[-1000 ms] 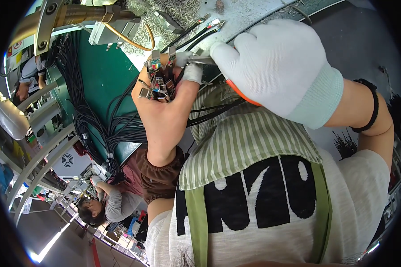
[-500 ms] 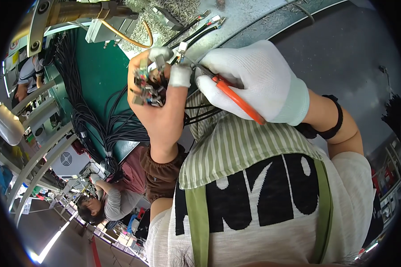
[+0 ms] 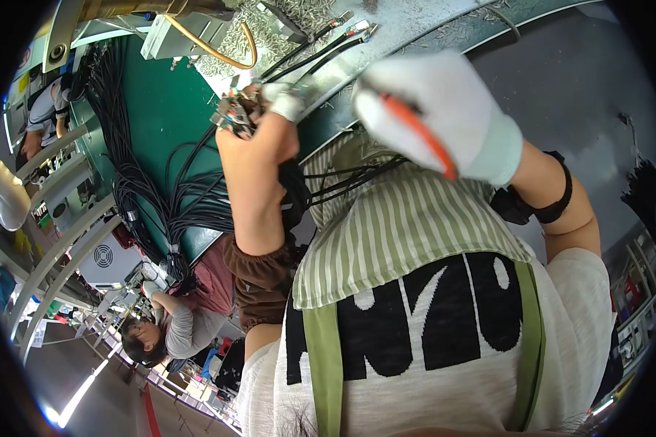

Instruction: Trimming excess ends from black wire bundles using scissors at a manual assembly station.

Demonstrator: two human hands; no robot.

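My left hand (image 3: 254, 164) has its fingers curled round a bunch of cable ends with metal connectors (image 3: 235, 113) and coloured wires. White fabric covers only its fingertips. Black cables (image 3: 350, 178) trail from below this hand across my lap. My right hand (image 3: 448, 102), in a white knit glove and blurred by motion, is closed on orange-handled pliers (image 3: 420, 135). Their jaws are hidden or smeared. A gap separates the right hand from the connectors.
Small metal pieces (image 3: 229, 47) lie heaped on the bench by a metal block (image 3: 280, 22). Several finished-looking cable ends (image 3: 335, 44) rest beside them. A thick bundle of black cables (image 3: 171, 218) crosses the green mat (image 3: 157, 109). Another person (image 3: 189, 331) sits at the left.
My right hand with the pliers has moved right, away from the connectors. My left hand has shifted slightly up and turned, still holding the bunch.
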